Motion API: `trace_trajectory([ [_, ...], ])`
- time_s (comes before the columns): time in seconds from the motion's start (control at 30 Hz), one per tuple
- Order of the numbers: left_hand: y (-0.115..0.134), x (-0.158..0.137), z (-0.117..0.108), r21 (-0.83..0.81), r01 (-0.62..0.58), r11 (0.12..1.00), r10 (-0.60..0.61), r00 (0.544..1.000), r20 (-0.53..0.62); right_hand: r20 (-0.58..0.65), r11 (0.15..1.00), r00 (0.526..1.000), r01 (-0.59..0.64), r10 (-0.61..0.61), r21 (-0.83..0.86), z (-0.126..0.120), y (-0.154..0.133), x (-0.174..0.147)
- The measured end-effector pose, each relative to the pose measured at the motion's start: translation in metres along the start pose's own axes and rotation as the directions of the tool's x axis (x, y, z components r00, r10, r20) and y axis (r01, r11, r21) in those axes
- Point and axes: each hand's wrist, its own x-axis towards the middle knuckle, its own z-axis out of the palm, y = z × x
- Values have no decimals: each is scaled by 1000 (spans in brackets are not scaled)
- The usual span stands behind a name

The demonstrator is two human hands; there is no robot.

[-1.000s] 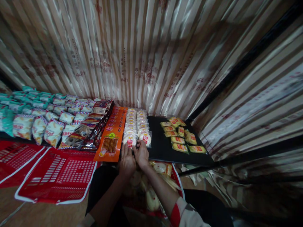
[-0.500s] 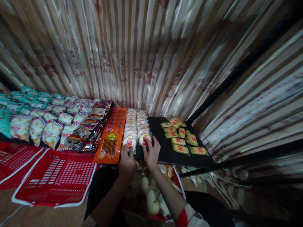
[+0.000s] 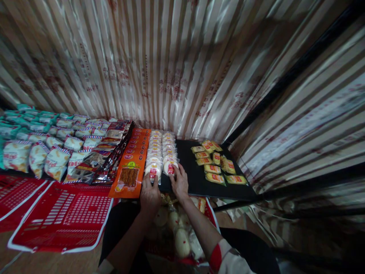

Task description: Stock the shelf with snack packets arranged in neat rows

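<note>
Centre of frame: left hand (image 3: 150,194) and right hand (image 3: 180,183), fingers spread, are rested against front white packets (image 3: 153,170); rows could be skewed by uneven pushing.

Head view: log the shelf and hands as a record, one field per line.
left hand: touches the front clear-wrapped round white snack, left column
right hand: touches the front clear-wrapped round white snack, right column
left of columns: overlapping orange rectangular packets
right of columns: small yellow oblong packets, loosely grouped
surface: flat black shelf
below left: red plastic baskets, white rims
</note>
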Motion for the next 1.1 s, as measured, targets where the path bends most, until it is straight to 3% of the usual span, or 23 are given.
trace_trajectory([
  [0.23, 1, -5, 4, -33, 9, 999, -8, 1000, 15, 37, 1000, 999, 29, -29, -12, -1, 1, -3],
  [0.47, 5, -21, -4, -90, -48, 995, 51, 998, 34, -57, 996, 997, 62, -58, 67, -17, -4, -26],
  [0.6, 7, -51, -11, -142, -83, 986, 106, 981, 163, -61, 989, 994, 99, -93, 108, -32, 4, -64],
  [0.73, 12, -87, -12, -122, -117, 986, 154, 920, 361, 7, 983, 990, 137, -139, 124, -47, 24, -114],
  [0.93, 17, -106, -7, 126, 6, 992, -70, 856, 512, 168, 975, 962, 204, -216, 83, -65, 51, -170],
  [1.03, 12, -106, 1, 138, 41, 990, -113, 814, 569, 226, 975, 949, 216, -221, 47, -65, 54, -181],
  [1.1, 8, -108, 6, 123, 53, 991, -115, 810, 575, 255, 976, 942, 217, -218, 33, -61, 52, -183],
])
